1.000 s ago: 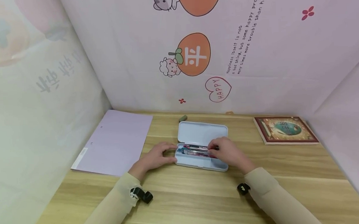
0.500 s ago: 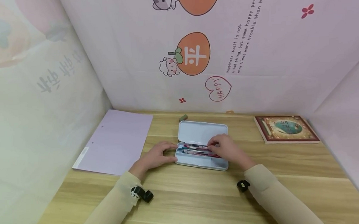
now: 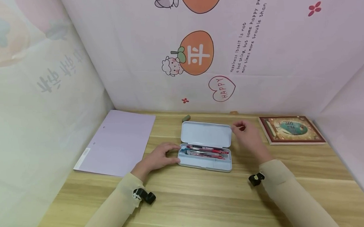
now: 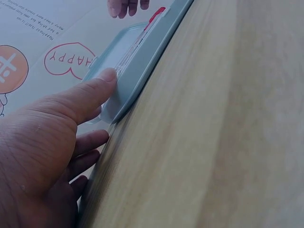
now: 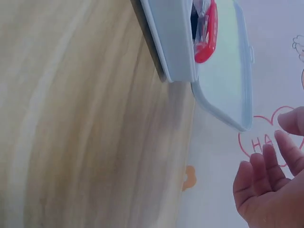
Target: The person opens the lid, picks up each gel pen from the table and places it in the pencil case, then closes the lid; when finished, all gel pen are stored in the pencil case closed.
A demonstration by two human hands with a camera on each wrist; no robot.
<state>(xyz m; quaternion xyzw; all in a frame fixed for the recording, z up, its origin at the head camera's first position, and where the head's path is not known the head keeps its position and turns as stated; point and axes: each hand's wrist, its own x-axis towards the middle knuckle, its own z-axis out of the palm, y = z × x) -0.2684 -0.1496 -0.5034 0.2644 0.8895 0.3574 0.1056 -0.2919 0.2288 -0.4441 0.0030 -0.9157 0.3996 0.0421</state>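
Observation:
A pale blue pencil case [image 3: 195, 160] lies on the table with its lid [image 3: 205, 132] folded back. Several pens [image 3: 205, 151], some with red or teal ends, lie side by side in its rear compartment. My left hand [image 3: 159, 156] holds the case's left end, thumb at the front corner and a finger at the back one; the left wrist view shows the thumb against the case wall. Beside the lid's right edge is my right hand [image 3: 248, 138], raised. Its fingers [image 5: 273, 164] bend loosely and hold nothing in the right wrist view, apart from the lid.
A lilac folder or sheet [image 3: 122, 142] lies at the left of the wooden table [image 3: 197, 199]. Behind the lid sits a small grey-green block [image 3: 186, 118]. A book [image 3: 292, 129] with a decorated cover is at the back right. Printed cloth walls [image 3: 138, 61] border the table.
My right hand has left the pens in the case and moved up and right to beside the lid. The pens' right ends now show. My left hand stays at the case.

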